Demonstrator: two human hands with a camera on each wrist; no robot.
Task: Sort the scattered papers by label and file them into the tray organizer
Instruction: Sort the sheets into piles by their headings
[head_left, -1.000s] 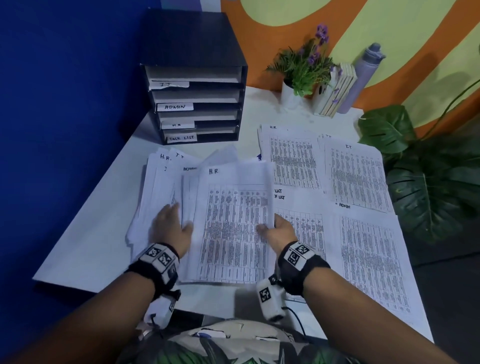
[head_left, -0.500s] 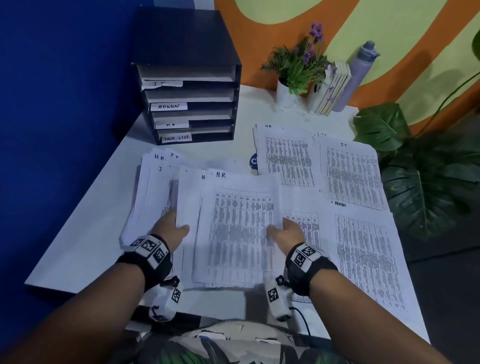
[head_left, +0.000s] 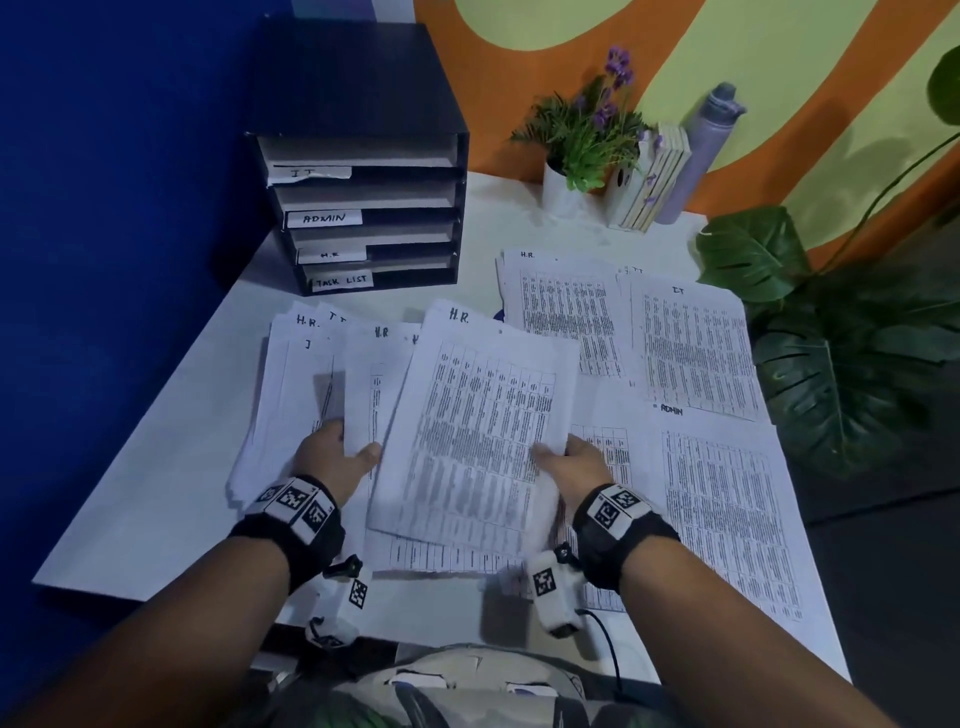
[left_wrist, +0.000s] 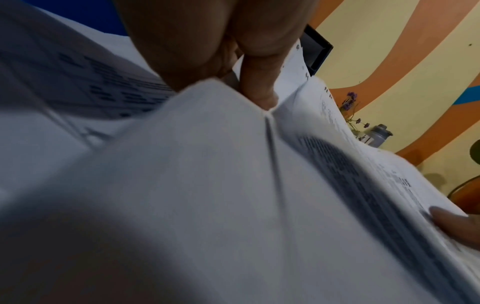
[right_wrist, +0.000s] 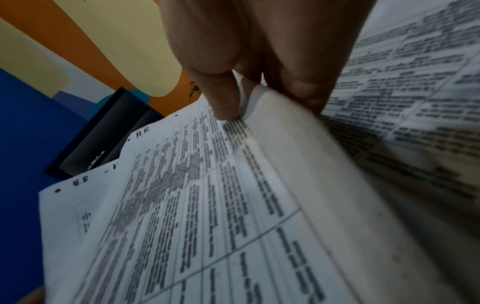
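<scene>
My right hand (head_left: 563, 457) pinches the right edge of a printed sheet marked H.R. (head_left: 478, 415), thumb on top, lifted and tilted over the pile; the same H.R. sheet (right_wrist: 194, 205) fills the right wrist view. My left hand (head_left: 337, 452) grips the lower edge of a fanned stack of papers (head_left: 311, 384) at the table's left, some marked H.R. In the left wrist view its fingers (left_wrist: 257, 86) curl round the stack's edge (left_wrist: 207, 164). The black tray organizer (head_left: 358, 156) stands at the back left, with slots labelled IT, ADMIN, H.R. and TASK LIST.
More sheets lie flat on the white table (head_left: 156, 509): an H.R. sheet (head_left: 566, 317), an IT sheet (head_left: 691, 348) and an ADMIN sheet (head_left: 727, 514). A potted plant (head_left: 587, 140), books (head_left: 654, 176) and a bottle (head_left: 701, 150) stand at the back. A large leafy plant (head_left: 852, 353) borders the right edge.
The H.R. sheet in my right hand has lifted off the pile, shifted right and tilted. My left hand has stayed on the left stack, which is more fanned out.
</scene>
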